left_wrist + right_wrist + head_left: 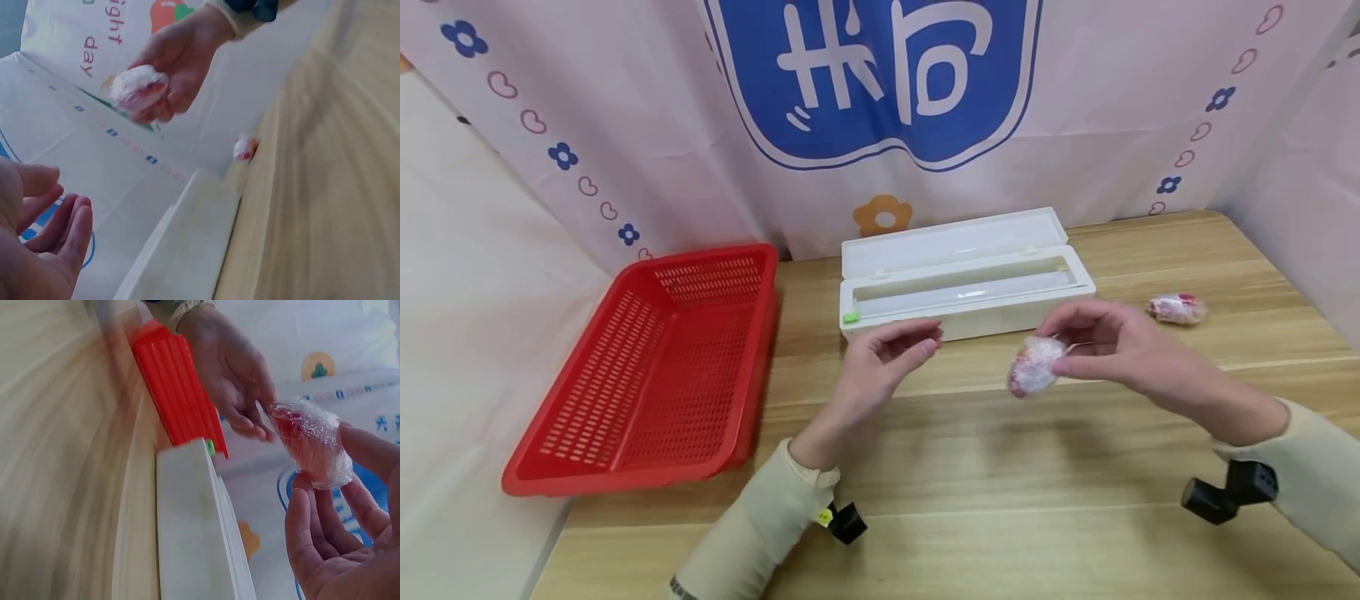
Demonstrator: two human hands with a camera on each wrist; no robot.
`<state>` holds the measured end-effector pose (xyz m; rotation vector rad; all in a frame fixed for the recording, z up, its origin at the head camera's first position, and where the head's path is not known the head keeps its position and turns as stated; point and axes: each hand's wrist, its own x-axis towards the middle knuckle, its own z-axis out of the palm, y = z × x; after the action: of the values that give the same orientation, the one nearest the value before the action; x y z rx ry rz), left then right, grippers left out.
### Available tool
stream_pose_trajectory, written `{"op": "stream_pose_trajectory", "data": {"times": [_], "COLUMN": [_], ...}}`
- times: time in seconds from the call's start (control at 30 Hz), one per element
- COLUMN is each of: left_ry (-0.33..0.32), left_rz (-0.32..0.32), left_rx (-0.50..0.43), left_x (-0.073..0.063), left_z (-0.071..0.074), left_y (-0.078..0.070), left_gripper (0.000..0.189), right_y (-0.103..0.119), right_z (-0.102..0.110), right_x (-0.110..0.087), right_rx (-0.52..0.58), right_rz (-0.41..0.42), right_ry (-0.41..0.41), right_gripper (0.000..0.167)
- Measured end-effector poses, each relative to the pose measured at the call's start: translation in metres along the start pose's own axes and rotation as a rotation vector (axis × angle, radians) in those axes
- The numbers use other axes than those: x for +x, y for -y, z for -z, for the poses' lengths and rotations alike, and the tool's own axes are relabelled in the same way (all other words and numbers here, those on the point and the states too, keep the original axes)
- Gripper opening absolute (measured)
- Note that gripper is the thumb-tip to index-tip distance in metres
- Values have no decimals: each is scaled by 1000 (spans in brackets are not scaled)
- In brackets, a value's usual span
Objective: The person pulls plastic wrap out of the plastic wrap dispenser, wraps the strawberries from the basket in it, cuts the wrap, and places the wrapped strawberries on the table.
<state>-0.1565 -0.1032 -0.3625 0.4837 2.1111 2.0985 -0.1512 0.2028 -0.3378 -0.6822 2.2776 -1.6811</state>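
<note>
My right hand (1112,350) pinches a reddish lump wrapped in clear plastic film (1033,367) between thumb and fingers, held up above the table. In the right wrist view the wrapped lump (312,444) looks red and pink under crinkled film; what lies inside cannot be told. My left hand (883,362) hovers left of it, in front of the white box, fingers loosely bent with nothing in them. A second film-wrapped reddish piece (1177,308) lies on the table beyond the right hand.
A long white cling-film box (970,321) stands at the back with its lid raised, a roll inside and a green slider (851,317) at its left end. On the left sits a red perforated basket (748,392). A printed cloth (700,183) hangs behind the wooden table (970,550).
</note>
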Motion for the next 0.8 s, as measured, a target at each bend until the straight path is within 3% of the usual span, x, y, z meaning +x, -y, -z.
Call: {"op": "stream_pose_trajectory", "data": {"times": [0.17, 0.43, 0.63, 0.8], "left_ry": [-87, -168, -183, -173], "left_rz": [-79, -228, -231, -214], "left_rx": [266, 908, 1162, 1264], "left_x": [10, 17, 19, 18], "left_z": [13, 20, 23, 24], "left_y": [2, 16, 26, 31], "left_gripper": [25, 29, 34, 35], "right_y": [-12, -48, -82, -103], "right_z": [34, 88, 126, 149], "right_x": [-13, -33, -51, -64], "right_rx": [9, -117, -135, -110], "right_rz": [-30, -162, -330, -442], "right_ry": [-113, -239, -263, -256], "right_gripper": [32, 32, 27, 27]}}
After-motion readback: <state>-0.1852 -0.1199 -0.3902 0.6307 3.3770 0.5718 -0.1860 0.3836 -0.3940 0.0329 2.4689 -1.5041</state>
